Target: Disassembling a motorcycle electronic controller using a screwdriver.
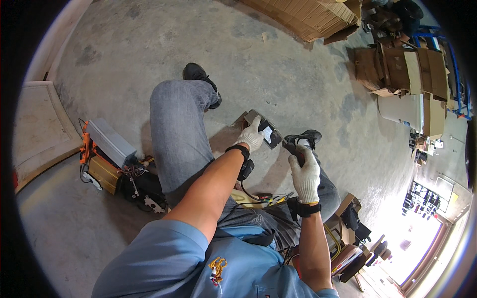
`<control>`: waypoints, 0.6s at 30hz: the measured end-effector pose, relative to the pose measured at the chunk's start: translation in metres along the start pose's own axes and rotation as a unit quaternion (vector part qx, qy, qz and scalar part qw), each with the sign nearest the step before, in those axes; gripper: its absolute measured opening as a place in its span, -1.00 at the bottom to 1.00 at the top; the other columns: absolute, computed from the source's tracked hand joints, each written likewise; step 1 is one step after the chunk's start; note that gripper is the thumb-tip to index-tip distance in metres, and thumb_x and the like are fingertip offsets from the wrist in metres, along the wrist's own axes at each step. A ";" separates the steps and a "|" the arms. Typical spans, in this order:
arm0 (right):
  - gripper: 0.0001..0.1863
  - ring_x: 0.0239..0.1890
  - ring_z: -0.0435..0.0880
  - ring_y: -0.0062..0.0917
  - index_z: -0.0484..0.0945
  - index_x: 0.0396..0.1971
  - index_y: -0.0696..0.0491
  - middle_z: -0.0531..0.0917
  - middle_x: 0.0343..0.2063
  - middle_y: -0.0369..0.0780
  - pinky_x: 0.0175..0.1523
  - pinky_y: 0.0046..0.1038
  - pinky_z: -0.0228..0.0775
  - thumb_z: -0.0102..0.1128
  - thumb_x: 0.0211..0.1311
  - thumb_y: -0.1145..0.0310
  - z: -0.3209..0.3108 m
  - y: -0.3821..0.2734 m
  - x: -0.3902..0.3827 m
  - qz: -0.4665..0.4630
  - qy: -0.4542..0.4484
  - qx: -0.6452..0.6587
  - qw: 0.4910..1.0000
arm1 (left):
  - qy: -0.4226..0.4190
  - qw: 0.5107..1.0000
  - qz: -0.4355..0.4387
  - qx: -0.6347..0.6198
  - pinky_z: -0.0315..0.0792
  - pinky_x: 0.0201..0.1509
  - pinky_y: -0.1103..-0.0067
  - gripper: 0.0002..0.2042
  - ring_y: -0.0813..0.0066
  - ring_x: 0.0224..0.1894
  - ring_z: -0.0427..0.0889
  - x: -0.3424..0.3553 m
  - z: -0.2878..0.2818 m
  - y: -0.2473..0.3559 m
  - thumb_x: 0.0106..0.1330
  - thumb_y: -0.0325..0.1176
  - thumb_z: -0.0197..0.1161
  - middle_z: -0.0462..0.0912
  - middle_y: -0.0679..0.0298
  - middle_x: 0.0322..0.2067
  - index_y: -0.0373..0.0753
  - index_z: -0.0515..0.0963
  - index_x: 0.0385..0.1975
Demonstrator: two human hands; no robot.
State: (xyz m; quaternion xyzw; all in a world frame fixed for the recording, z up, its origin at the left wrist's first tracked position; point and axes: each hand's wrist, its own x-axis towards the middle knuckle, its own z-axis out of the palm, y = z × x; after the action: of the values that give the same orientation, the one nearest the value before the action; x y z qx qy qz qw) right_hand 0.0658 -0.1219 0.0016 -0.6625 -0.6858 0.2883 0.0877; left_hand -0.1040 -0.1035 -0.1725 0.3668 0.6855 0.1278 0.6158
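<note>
A dark grey metal box with finned edges and a white label (268,134) is low in front of me, between my knees and near the floor. My left hand (251,136), in a white knitted glove, is closed on its near left side. My right hand (304,174), gloved the same way, is wrapped round a screwdriver (297,153) with a dark and reddish handle. The screwdriver's thin shaft points toward the right end of the box. Whether its tip touches the box is too small to tell.
Left of my leg lie a silver metal case (110,141), a gold-coloured case (105,175) and loose wires. Cables and clips (271,199) lie below my lap. Cardboard boxes (397,69) stand at the far right, with a large carton (308,20) ahead. Grey concrete floor (238,49) surrounds me.
</note>
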 end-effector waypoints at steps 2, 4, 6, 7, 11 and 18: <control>-0.59 -0.02 0.72 -0.24 0.58 0.09 0.11 0.71 -0.08 -0.03 0.08 -0.32 0.53 0.32 0.24 0.37 0.000 -0.001 0.001 -0.018 -0.001 -0.031 0.999 | -0.001 1.000 0.002 -0.001 0.33 0.39 0.21 -0.29 -0.16 0.31 0.44 0.001 0.000 -0.001 0.41 -0.24 0.15 0.45 -0.22 0.26 -0.05 0.03 0.53; -0.59 0.01 0.70 -0.19 0.57 0.08 0.12 0.69 -0.07 -0.02 0.12 -0.30 0.51 0.33 0.22 0.40 -0.001 -0.004 0.001 -0.027 -0.008 -0.023 0.999 | 0.012 1.000 0.012 0.011 0.39 0.33 0.18 -0.32 -0.16 0.25 0.50 0.006 0.004 -0.007 0.42 -0.25 0.13 0.49 -0.24 0.20 -0.03 0.04 0.51; -0.59 0.01 0.70 -0.20 0.57 0.08 0.12 0.69 -0.07 -0.02 0.12 -0.31 0.51 0.33 0.21 0.41 -0.002 -0.003 0.001 -0.021 -0.008 -0.028 0.999 | 0.022 0.999 0.024 0.025 0.45 0.27 0.15 -0.35 -0.16 0.20 0.56 0.006 0.006 -0.007 0.43 -0.26 0.12 0.53 -0.27 0.14 -0.02 0.05 0.50; -0.59 0.00 0.71 -0.21 0.57 0.08 0.12 0.69 -0.07 -0.03 0.12 -0.32 0.52 0.33 0.21 0.42 -0.002 -0.003 0.001 -0.017 -0.008 -0.033 0.999 | 0.022 0.999 0.024 0.023 0.45 0.27 0.15 -0.35 -0.16 0.20 0.56 0.006 0.006 -0.007 0.43 -0.25 0.12 0.52 -0.26 0.15 -0.02 0.05 0.50; -0.58 0.00 0.71 -0.24 0.57 0.09 0.12 0.69 -0.07 -0.04 0.13 -0.32 0.52 0.33 0.21 0.43 0.000 0.002 0.000 -0.008 -0.009 -0.015 1.000 | 0.023 0.999 0.043 0.014 0.42 0.30 0.16 -0.34 -0.16 0.22 0.54 0.010 0.009 -0.011 0.43 -0.25 0.12 0.51 -0.26 0.17 -0.02 0.04 0.51; -0.63 -0.02 0.69 -0.16 0.58 0.07 0.10 0.68 -0.09 -0.02 0.09 -0.28 0.54 0.32 0.26 0.39 0.000 0.003 0.000 -0.026 0.000 -0.028 0.999 | 0.013 1.000 0.026 0.003 0.33 0.40 0.23 -0.27 -0.17 0.31 0.44 0.012 0.009 -0.013 0.38 -0.22 0.20 0.43 -0.25 0.26 -0.11 0.04 0.52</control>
State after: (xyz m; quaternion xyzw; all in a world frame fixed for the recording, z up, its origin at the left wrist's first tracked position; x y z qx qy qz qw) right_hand 0.0683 -0.1225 0.0002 -0.6463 -0.7108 0.2670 0.0765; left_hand -0.0995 -0.1076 -0.1918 0.3850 0.6838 0.1462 0.6024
